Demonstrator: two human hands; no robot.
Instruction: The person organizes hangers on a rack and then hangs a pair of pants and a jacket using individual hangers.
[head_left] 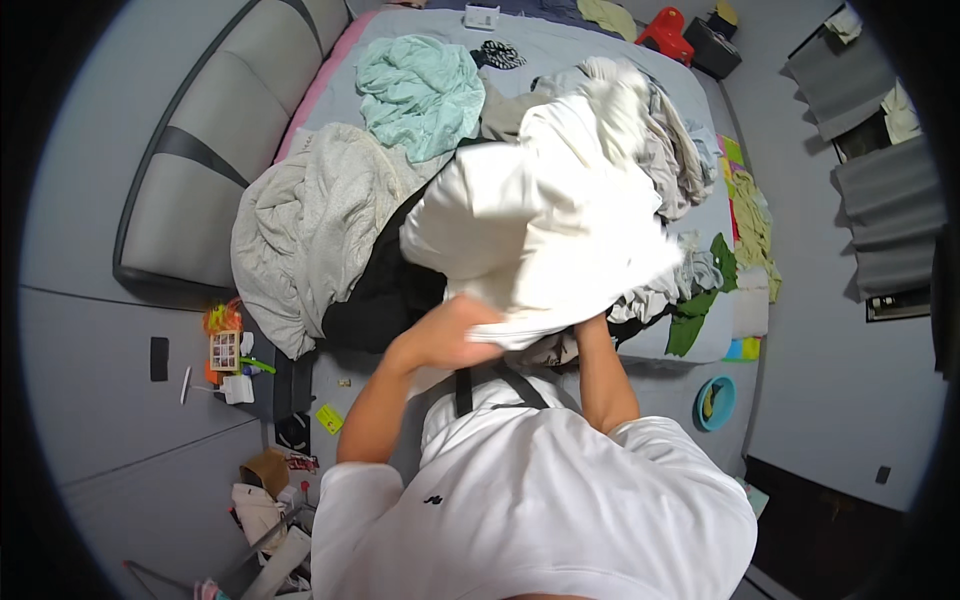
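Observation:
A white garment, blurred in places by motion, billows in front of me above the bed; whether it is a shirt or something else does not show. My left hand is closed on its near hem, fingers partly smeared. My right hand goes up under the cloth, and only the wrist and forearm show, so its fingers are hidden. Beneath and left of the garment lies black cloth. Beside that, a heathered beige garment is heaped at the bed's near left, and a mint-green cloth lies crumpled farther back.
The bed carries more clothes, including grey-beige ones and a dark green piece at the right edge. A padded headboard stands left, near a small cabinet with toys. A blue basin sits on the floor at right.

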